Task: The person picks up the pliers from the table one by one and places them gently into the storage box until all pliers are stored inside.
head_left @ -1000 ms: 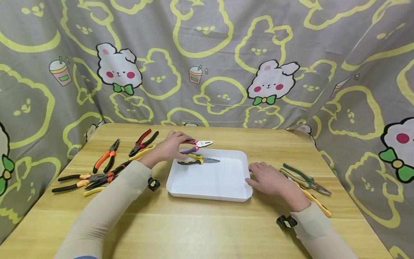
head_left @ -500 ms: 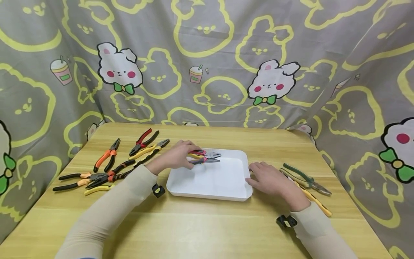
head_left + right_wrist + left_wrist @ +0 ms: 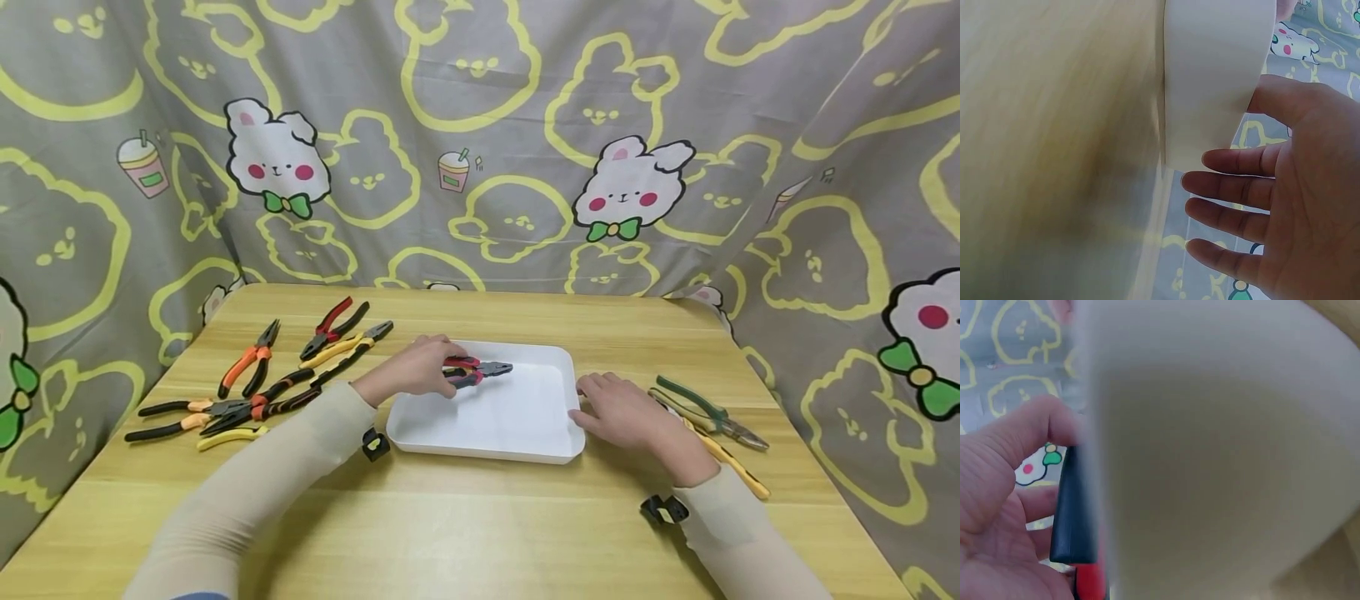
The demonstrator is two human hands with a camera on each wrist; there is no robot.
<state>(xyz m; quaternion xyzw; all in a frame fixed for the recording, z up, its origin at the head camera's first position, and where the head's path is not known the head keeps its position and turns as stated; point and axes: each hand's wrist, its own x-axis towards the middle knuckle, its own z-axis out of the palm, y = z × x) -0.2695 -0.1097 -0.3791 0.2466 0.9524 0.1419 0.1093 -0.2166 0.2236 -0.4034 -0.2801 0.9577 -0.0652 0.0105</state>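
Note:
My left hand (image 3: 422, 367) grips the red-and-dark handles of a pair of combination pliers (image 3: 495, 369), whose head points right, low over the back left of the white tray (image 3: 495, 429). In the left wrist view a dark handle (image 3: 1074, 512) stands among the fingers, with the pale tray wall (image 3: 1222, 456) blocking much of the view. Long-nose pliers with yellow-and-black handles are mostly hidden beneath the held pair. My right hand (image 3: 622, 417) holds the tray's right rim, thumb over the edge and fingers (image 3: 1229, 190) along the outside in the right wrist view.
Several pliers lie left of the tray, among them an orange-handled pair (image 3: 246, 367), a red-and-black pair (image 3: 330, 329) and a yellow-and-black pair (image 3: 348, 346). Green-handled pliers (image 3: 712, 412) and a yellow handle (image 3: 735, 468) lie at the right. A patterned curtain (image 3: 480, 225) stands behind the table.
My left hand has brought the red-and-dark pliers from behind the tray's back rim forward and right over the tray, covering the yellow-and-black pliers. My right hand has stayed at the rim.

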